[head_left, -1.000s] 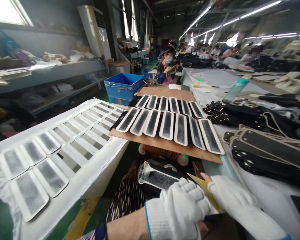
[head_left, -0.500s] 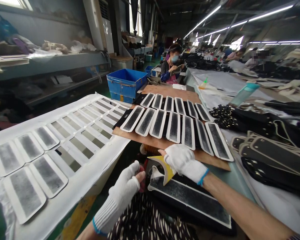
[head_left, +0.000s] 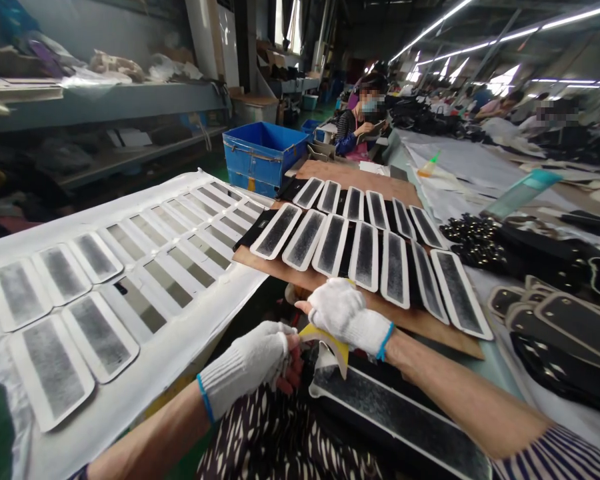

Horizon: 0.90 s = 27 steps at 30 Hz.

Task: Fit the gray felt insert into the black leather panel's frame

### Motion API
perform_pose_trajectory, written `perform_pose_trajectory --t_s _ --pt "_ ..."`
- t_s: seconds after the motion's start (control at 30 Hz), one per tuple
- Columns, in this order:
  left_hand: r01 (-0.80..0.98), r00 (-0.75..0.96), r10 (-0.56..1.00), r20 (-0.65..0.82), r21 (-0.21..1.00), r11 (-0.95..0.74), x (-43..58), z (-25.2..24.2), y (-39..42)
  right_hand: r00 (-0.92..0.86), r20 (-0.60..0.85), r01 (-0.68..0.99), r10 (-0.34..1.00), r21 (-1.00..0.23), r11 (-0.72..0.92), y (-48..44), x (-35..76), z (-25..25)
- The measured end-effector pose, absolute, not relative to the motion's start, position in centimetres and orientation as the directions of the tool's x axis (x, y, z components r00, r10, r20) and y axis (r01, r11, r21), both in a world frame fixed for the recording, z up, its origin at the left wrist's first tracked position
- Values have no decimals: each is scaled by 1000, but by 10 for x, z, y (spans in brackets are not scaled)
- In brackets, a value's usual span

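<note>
My right hand (head_left: 347,313), in a white fingerless-tipped glove with a blue cuff, grips the upper part of a curved yellow sheet (head_left: 325,337) with a pale edge. My left hand (head_left: 260,353), gloved alike, is closed with thumb and fingertips at the sheet's left corner. Just below lies a long dark panel (head_left: 400,413) with a white border, its near-left end lifted in a white flap (head_left: 325,358). This panel rests on black material at my lap, partly covered by my right forearm.
Rows of white-bordered dark panels (head_left: 365,257) lie on a brown board (head_left: 260,262) ahead. To the left, a white-covered table (head_left: 180,353) bears more panels and a white grid. A blue bin (head_left: 253,160) stands behind, near a seated co-worker (head_left: 363,127). Black-and-beige pieces (head_left: 575,327) lie right.
My left hand has moved right and up to the yellow sheet's corner and closed there. My right hand has shifted slightly left with the sheet. The view has turned a little.
</note>
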<state>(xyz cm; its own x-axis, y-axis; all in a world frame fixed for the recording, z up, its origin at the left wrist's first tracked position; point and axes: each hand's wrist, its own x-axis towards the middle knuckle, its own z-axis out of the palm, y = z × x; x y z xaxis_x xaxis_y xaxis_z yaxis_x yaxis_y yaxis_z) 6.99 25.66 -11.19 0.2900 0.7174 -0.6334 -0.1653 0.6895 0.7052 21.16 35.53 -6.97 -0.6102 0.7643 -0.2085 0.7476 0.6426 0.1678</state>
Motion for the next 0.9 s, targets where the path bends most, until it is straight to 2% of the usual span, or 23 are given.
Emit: perform_pose_trajectory --t_s 0.3,0.6,0.9 --pt "-55 265 659 -704 671 739 71 -97 259 -586 -181 785 790 116 609 353 218 -91" --pt "140 132 578 -805 592 794 91 -78 254 -739 -150 660 656 30 750 361 218 -92" --pt "349 32 526 -850 502 791 108 -72 251 -785 -126 604 607 63 794 354 216 -86"
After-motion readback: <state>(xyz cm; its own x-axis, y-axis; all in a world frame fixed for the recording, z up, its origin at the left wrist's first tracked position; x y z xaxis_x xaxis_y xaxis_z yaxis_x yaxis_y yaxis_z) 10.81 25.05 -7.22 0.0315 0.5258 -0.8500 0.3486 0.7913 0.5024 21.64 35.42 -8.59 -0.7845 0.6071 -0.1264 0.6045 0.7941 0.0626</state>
